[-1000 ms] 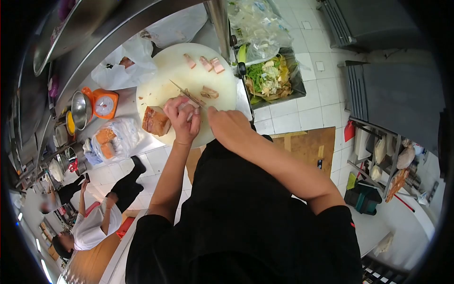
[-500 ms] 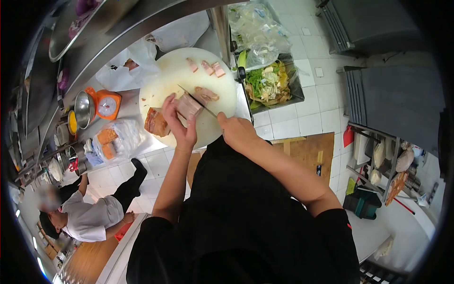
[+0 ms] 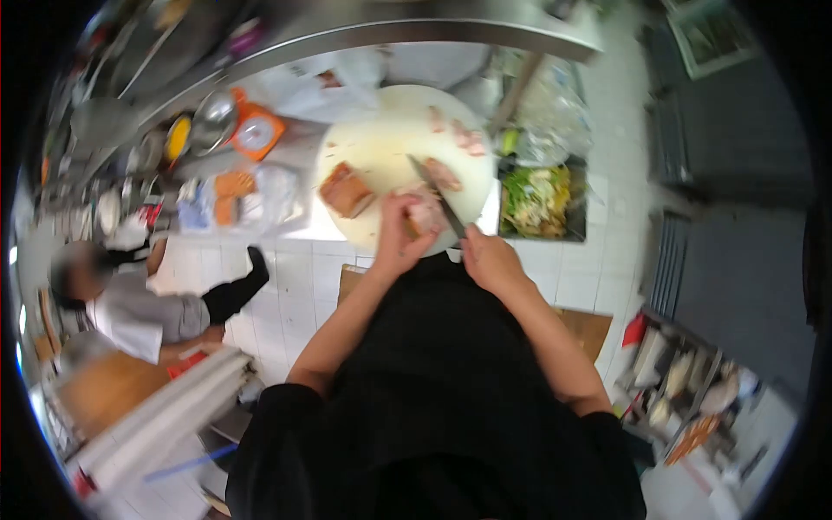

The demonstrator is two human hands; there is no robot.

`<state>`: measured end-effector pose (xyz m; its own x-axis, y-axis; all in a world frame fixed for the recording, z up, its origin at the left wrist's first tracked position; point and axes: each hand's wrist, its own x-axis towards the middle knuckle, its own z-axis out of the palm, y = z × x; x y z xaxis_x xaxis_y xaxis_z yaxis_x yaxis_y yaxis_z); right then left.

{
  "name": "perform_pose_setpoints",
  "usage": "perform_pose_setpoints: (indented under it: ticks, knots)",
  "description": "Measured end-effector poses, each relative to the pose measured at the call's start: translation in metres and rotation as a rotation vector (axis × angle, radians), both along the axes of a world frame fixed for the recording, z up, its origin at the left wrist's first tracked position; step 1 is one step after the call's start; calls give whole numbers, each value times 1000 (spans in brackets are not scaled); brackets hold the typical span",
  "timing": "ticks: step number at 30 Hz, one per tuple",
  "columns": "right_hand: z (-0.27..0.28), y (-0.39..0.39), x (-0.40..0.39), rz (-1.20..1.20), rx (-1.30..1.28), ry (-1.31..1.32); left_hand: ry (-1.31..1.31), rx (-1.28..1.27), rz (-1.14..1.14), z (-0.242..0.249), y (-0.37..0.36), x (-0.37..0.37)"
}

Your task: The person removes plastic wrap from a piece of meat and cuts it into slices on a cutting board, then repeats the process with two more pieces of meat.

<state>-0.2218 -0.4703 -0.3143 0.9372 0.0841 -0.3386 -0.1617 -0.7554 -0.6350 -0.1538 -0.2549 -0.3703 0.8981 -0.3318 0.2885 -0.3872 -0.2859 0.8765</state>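
Note:
My left hand is closed on a pale pink piece of meat near the close side of a round white cutting board. In my right hand is the handle of a kitchen knife; its blade lies along the right side of that meat and points away from me. Left of my left hand sits a larger browned block of meat. A cut slice rests beyond the blade, and small meat pieces lie at the far right of the board.
An orange scale and metal bowl stand to the left, above a plastic bag by orange-brown blocks. Right of the counter is a bin of vegetable scraps. A metal shelf edge spans the far side. Another person is at left.
The view has shifted, so the board appears farther right. My left hand and the held meat have come nearer to me, away from the browned block. The knife has swung to the meat's right side.

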Motion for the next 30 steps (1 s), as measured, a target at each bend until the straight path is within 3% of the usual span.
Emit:
perform_pose_setpoints:
  ticks: [2, 3, 6, 8, 10, 12, 14, 15, 17, 22, 24, 26, 30]
  knots:
    - [-9, -3, -2, 11, -16, -34, 50, -61, 24, 22, 1, -3]
    - [-9, -5, -1, 18, -13, -16, 270, -144, 30, 19, 12, -9]
    - [-16, -8, -2, -37, 75, 63, 207, -258, 145, 49, 62, -10]
    - [-20, -9, -4, -52, 81, 59, 55, -207, 281, 81, 127, 4]
    - [15, 4, 3, -87, 111, 139, 77, -310, 517, 94, 200, 27]
    - [24, 12, 4, -140, 136, 222, 54, -166, 772, 58, 295, 72]
    - [10, 10, -1, -179, 145, 183, -17, 458, 983, 28, 352, 104]
    - [10, 12, -1, -191, 152, 184, -15, 452, 984, 21, 361, 111]
    - [14, 19, -2, -209, 134, 174, 69, 772, 713, 6, 376, 125]
    - [21, 31, -4, -263, 60, 138, 118, 927, 745, -47, 381, 131]
    - [24, 34, -3, -285, 38, 209, -295, 1057, 822, -62, 386, 127]
    - [21, 34, -5, -297, 34, 206, -209, 1069, 821, -78, 394, 129]
    - [22, 37, -6, -326, 61, 184, 41, 999, 771, -45, 395, 124]
